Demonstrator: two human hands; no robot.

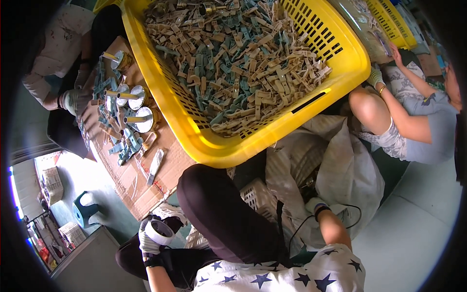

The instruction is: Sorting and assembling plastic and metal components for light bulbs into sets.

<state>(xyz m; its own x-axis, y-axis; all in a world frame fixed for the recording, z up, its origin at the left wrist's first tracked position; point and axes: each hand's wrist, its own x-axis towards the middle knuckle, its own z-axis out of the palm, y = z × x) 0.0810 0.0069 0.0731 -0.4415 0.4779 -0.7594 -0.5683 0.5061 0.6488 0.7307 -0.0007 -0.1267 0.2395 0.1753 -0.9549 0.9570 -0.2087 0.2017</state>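
My left hand (149, 241), in a striped work glove, is closed around a roll of white tape (160, 231) beside my dark-trousered knee. On the right, my gloved right hand (316, 206) reaches into the mouth of a whitish woven sack (348, 170). Its fingers are hidden by the sack's folds. In front of me a big yellow plastic basket (277, 138) is heaped with beige and teal plastic clips (253, 63). Left of it, on a cardboard sheet (170, 158), stand several silvery round pieces with gold-coloured stems (141, 119), among loose teal clips (129, 146).
A clear plastic packet (155, 165) lies near the cardboard's front edge. One co-worker's gloved hand (73, 101) is at the far left; another person (413, 117) sits at the right. A teal stool (84, 209) and white baskets (73, 234) stand on the lower left floor.
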